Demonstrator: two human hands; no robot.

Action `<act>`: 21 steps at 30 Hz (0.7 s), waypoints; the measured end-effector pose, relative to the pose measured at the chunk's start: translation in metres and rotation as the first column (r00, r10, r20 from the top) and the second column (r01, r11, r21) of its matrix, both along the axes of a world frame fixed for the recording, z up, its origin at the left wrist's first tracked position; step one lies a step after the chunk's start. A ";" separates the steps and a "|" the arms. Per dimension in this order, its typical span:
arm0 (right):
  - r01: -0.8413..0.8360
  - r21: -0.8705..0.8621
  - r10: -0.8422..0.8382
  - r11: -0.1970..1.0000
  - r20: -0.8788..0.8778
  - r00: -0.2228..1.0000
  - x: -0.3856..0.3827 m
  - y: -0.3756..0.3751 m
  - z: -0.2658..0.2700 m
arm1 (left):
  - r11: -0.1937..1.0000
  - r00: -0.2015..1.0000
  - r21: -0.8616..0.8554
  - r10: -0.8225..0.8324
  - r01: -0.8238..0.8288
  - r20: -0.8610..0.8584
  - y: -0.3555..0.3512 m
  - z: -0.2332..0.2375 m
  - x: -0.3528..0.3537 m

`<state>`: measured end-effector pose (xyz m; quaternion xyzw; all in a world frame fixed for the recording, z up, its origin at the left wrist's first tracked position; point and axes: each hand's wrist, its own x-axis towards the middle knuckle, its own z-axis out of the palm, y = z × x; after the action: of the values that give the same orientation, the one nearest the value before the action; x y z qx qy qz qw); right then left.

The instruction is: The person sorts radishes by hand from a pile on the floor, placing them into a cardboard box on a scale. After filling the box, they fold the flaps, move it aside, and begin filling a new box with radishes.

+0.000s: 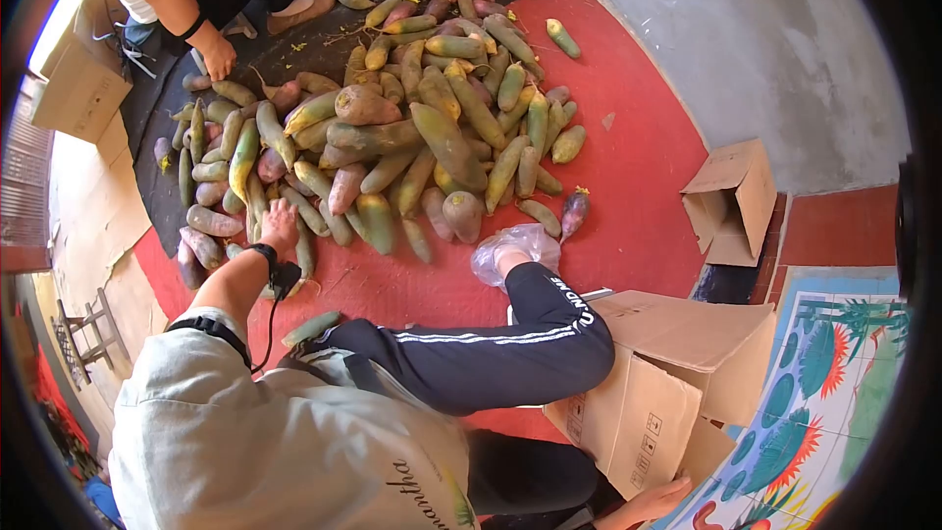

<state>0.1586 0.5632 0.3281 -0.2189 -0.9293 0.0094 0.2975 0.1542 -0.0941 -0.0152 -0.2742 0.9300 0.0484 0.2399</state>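
A big pile of long green and purplish root vegetables (pixel 412 118) lies on a red floor (pixel 638 177) and a dark mat. My left hand (pixel 280 224), with a black strap on the wrist, reaches into the near left edge of the pile, its fingers curled over a green vegetable (pixel 257 206). My right hand (pixel 650 501) lies low at the bottom right, flat against the lower edge of an open cardboard box (pixel 677 373). My bent leg in black track trousers (pixel 491 353) lies between the two hands.
Another person crouches at the top left, one hand (pixel 218 55) at the pile's far edge. A second open box (pixel 734 198) stands at the right. A plastic bag (pixel 515 243) covers my foot. One loose green vegetable (pixel 312 327) lies by my knee. Flattened cardboard (pixel 83 88) lies at the left.
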 end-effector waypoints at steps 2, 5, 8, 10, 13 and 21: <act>0.021 -0.004 -0.021 1.000 -0.013 1.000 0.001 0.000 -0.002 | 0.998 1.000 -0.067 -0.014 0.015 0.013 -0.019 -0.013 0.003; 0.045 0.058 -0.044 0.997 -0.013 0.999 0.003 -0.002 -0.001 | 1.000 0.988 -0.005 0.008 -0.007 0.154 -0.026 0.002 -0.004; 0.040 0.113 -0.041 0.993 0.008 0.999 0.004 -0.005 -0.001 | 1.000 0.981 0.008 -0.018 0.017 0.192 -0.034 -0.008 0.000; 0.040 0.112 -0.042 0.993 0.015 0.999 0.006 -0.006 0.000 | 0.999 0.985 -0.019 -0.046 0.050 0.167 -0.032 -0.011 0.001; 0.050 0.026 -0.050 0.998 -0.009 0.999 0.004 -0.009 0.001 | 0.990 0.981 -0.079 -0.100 0.115 0.167 -0.035 -0.019 -0.005; 0.081 -0.026 -0.081 0.996 -0.016 0.997 0.001 -0.006 -0.002 | 0.976 0.890 -0.008 -0.197 0.219 0.411 -0.026 -0.005 -0.019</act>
<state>0.1600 0.5577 0.3258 -0.2599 -0.9169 0.0108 0.3028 0.1348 -0.1199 -0.0206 -0.1836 0.8845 -0.0610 0.4246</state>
